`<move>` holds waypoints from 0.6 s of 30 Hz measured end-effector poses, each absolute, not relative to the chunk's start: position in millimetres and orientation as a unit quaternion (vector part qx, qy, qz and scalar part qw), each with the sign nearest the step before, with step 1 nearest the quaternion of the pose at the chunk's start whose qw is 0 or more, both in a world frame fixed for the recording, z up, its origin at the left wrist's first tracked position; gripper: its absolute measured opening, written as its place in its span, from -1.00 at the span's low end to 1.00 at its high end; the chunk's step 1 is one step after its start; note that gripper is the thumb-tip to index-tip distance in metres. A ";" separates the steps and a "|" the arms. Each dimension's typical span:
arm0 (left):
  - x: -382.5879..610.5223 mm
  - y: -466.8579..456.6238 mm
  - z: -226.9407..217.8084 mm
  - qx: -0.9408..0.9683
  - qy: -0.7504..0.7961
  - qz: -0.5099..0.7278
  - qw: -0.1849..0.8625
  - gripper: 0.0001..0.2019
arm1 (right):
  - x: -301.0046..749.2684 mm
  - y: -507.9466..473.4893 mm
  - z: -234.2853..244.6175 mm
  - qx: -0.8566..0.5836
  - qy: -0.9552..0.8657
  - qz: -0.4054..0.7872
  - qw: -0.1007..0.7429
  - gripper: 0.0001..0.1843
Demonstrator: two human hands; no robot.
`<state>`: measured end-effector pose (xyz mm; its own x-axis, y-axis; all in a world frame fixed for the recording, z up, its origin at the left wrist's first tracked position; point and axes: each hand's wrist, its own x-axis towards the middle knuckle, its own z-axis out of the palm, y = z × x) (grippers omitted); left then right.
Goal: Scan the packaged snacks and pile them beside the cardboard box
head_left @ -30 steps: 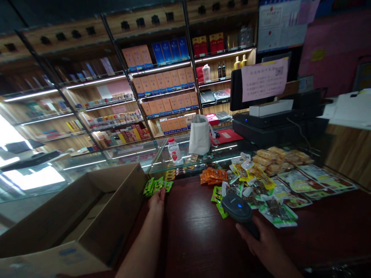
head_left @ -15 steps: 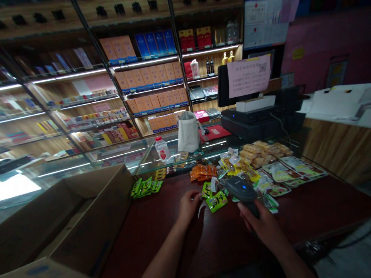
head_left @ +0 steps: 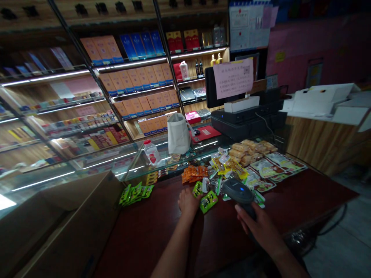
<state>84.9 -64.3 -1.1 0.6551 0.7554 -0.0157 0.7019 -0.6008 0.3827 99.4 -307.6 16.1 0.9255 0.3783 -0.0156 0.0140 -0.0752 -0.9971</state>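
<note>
My right hand (head_left: pixel 262 226) is wrapped round the handle of a dark barcode scanner (head_left: pixel 239 191) with a small blue light on its head. My left hand (head_left: pixel 189 201) is low over the dark red tabletop, its thumb pointing right at the loose green snack packets. Its thumb and fingers are apart, and I see nothing held. One green packet (head_left: pixel 208 201) lies right of the thumb, and another green packet (head_left: pixel 197 189) is just behind it. Orange packets (head_left: pixel 194 173) lie beyond my left hand. A pile of green packets (head_left: pixel 135 194) rests farther left.
An open cardboard box (head_left: pixel 95 208) stands at the left. Yellow packets (head_left: pixel 228 166), bagged brown snacks (head_left: pixel 251 150) and flat pouches (head_left: pixel 266 170) cover the table's back right. Behind are a plastic bottle (head_left: pixel 152 153), a white bag (head_left: pixel 178 135), a monitor (head_left: pixel 211 88) and stocked shelves.
The view has shifted, so most things appear farther left. My left hand has gone from a pinch beside a thin white strip to fingers apart; the strip no longer shows. The scanner stays in my right hand.
</note>
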 end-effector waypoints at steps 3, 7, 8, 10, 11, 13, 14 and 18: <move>81.6 -54.4 -1.6 0.870 0.409 0.107 0.252 -0.70 | 100.6 -306.2 13.9 -0.719 -0.142 0.139 0.666 -0.54; 70.5 -42.7 -2.2 0.839 0.398 0.149 0.341 -0.82 | 99.7 -302.2 11.3 -0.712 -0.145 0.144 0.671 -0.54; 66.4 -41.6 -3.0 0.827 0.390 0.162 0.371 -0.80 | 99.3 -301.1 11.1 -0.710 -0.145 0.144 0.673 -0.54; 57.2 -43.2 -5.5 0.798 0.369 0.183 0.439 -0.71 | 98.3 -298.8 11.1 -0.707 -0.143 0.145 0.677 -0.54; 52.2 -45.7 -7.1 0.783 0.357 0.189 0.473 -0.66 | 98.0 -297.7 11.3 -0.706 -0.142 0.146 0.679 -0.54; 41.4 -53.4 -9.7 0.752 0.334 0.193 0.535 -0.54 | 97.3 -295.2 11.8 -0.702 -0.141 0.147 0.682 -0.54; 35.8 -57.9 -10.3 0.728 0.322 0.196 0.573 -0.49 | 97.0 -294.0 12.1 -0.700 -0.142 0.148 0.684 -0.53; 12.8 -76.6 -4.1 0.614 0.262 0.205 0.716 -0.46 | 95.1 -288.2 13.5 -0.694 -0.146 0.148 0.690 -0.53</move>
<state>12.8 -76.6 -4.1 0.7789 0.6147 -0.1245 0.0285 0.1635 0.9861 95.1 -288.2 13.5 0.9133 0.4073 -0.0046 -0.0023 -0.0063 -1.0000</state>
